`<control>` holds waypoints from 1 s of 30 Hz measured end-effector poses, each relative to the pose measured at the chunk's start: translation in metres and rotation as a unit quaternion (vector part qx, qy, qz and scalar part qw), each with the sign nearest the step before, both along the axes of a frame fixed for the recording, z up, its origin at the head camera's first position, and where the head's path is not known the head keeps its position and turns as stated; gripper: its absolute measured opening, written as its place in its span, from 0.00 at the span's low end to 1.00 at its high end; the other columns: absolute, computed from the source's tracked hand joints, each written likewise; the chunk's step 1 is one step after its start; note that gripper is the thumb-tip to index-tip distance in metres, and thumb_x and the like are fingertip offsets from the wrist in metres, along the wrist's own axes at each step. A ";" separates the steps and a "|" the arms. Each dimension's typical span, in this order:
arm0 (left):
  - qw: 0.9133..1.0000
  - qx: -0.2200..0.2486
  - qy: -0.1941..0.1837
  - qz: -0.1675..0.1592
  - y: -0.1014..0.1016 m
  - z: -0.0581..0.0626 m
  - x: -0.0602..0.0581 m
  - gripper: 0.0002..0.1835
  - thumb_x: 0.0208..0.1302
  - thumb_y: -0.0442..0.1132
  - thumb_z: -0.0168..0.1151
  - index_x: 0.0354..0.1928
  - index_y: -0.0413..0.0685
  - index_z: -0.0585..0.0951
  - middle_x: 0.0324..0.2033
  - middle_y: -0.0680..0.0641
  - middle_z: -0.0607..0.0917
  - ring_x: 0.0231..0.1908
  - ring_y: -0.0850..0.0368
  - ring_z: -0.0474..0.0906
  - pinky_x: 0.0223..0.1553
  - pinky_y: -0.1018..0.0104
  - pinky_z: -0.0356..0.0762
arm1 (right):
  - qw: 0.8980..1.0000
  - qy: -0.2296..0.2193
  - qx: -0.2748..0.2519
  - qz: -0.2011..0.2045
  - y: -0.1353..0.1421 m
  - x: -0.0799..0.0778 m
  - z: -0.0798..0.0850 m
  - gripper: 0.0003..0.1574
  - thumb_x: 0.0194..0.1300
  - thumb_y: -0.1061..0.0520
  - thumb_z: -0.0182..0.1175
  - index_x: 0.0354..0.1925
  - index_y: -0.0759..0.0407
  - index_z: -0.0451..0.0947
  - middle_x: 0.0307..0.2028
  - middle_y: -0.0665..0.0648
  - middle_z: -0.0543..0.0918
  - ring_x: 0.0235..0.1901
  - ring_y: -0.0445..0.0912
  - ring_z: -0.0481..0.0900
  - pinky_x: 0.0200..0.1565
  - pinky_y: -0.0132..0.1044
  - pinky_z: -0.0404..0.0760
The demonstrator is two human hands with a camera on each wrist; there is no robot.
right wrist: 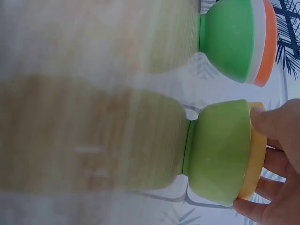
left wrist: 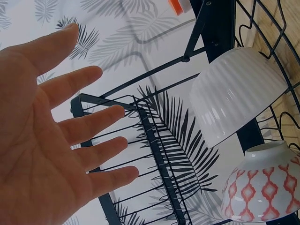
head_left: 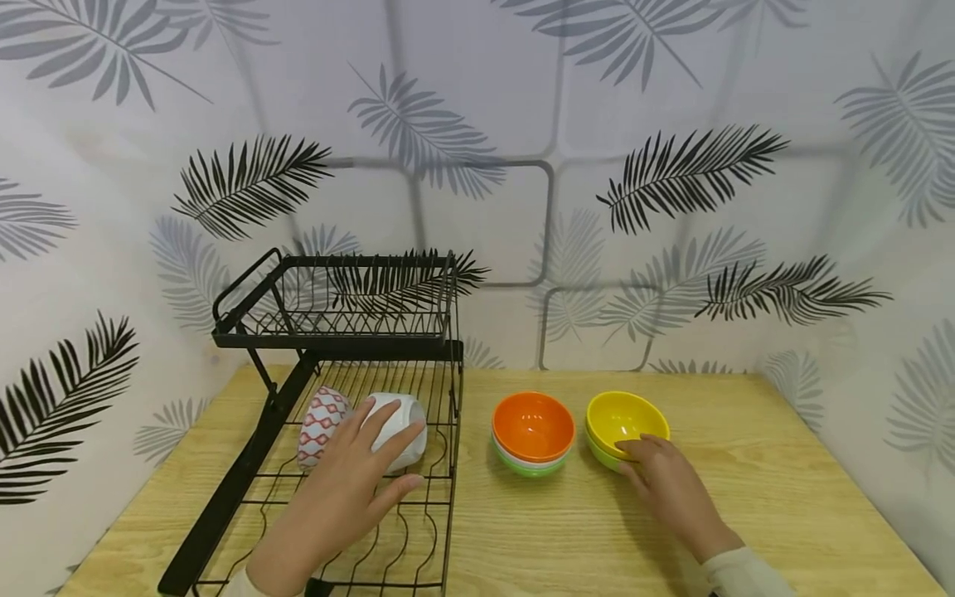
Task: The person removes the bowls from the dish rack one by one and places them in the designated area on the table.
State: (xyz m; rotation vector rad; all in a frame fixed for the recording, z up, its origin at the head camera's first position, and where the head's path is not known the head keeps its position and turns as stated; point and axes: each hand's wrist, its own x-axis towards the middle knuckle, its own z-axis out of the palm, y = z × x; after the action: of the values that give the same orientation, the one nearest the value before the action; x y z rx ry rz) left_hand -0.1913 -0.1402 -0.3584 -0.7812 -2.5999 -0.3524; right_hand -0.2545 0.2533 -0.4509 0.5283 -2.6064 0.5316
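My right hand (head_left: 671,485) pinches the near right rim of a yellow bowl (head_left: 622,414), which is nested in a green bowl (right wrist: 218,152). The thumb lies outside the rim in the right wrist view. My left hand (head_left: 339,489) is spread with straight fingers above the dish rack (head_left: 249,456). In the left wrist view it stands apart from the white ribbed bowl (left wrist: 236,93) and the red-and-white patterned bowl (left wrist: 262,187). Both those bowls are tipped on their sides in the rack's lower tier.
Left of the yellow bowl stands another stack, with an orange bowl (head_left: 533,427) on top of a white one and a green one (right wrist: 229,40). The rack's upper tier (head_left: 336,332) overhangs the back. A leaf-patterned wall covering (head_left: 485,215) rises behind the wooden table (head_left: 552,539).
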 end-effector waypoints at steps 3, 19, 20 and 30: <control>1.000 -0.003 0.004 0.000 0.000 0.000 -0.002 0.29 0.61 0.50 0.64 0.64 0.52 0.73 0.65 0.36 0.68 0.67 0.30 0.56 0.64 0.35 0.57 | 1.000 -0.006 -0.008 0.003 -0.001 0.004 0.000 0.18 0.58 0.61 0.68 0.47 0.65 0.80 0.45 0.61 0.84 0.53 0.65 0.75 0.56 0.59 0.73; 1.000 0.008 -0.015 -0.009 -0.004 0.003 -0.012 0.28 0.64 0.49 0.63 0.65 0.53 0.73 0.66 0.35 0.67 0.67 0.29 0.54 0.64 0.33 0.56 | 0.996 0.079 -0.010 0.045 -0.007 0.031 0.016 0.24 0.58 0.58 0.68 0.53 0.58 0.78 0.54 0.58 0.80 0.58 0.57 0.73 0.56 0.56 0.73; 1.000 0.009 -0.018 -0.008 -0.004 0.004 -0.013 0.28 0.64 0.49 0.62 0.65 0.54 0.73 0.66 0.35 0.67 0.67 0.29 0.54 0.63 0.32 0.56 | 0.995 0.085 -0.010 0.050 -0.008 0.033 0.017 0.24 0.57 0.58 0.69 0.53 0.57 0.78 0.54 0.57 0.80 0.58 0.56 0.72 0.56 0.56 0.73; 0.999 0.001 -0.026 0.023 -0.005 0.006 -0.019 0.33 0.63 0.49 0.63 0.66 0.41 0.69 0.65 0.32 0.66 0.66 0.30 0.58 0.62 0.35 0.61 | 0.991 0.107 -0.004 0.078 -0.014 0.051 0.029 0.26 0.54 0.58 0.70 0.53 0.52 0.79 0.53 0.50 0.81 0.59 0.51 0.72 0.57 0.47 0.73</control>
State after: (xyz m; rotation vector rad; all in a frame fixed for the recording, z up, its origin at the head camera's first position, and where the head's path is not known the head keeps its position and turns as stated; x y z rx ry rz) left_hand -0.2105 -0.1449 -0.3523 -0.7188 -2.6618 -0.3665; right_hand -0.2036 0.2392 -0.4217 0.7477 -2.3712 0.5036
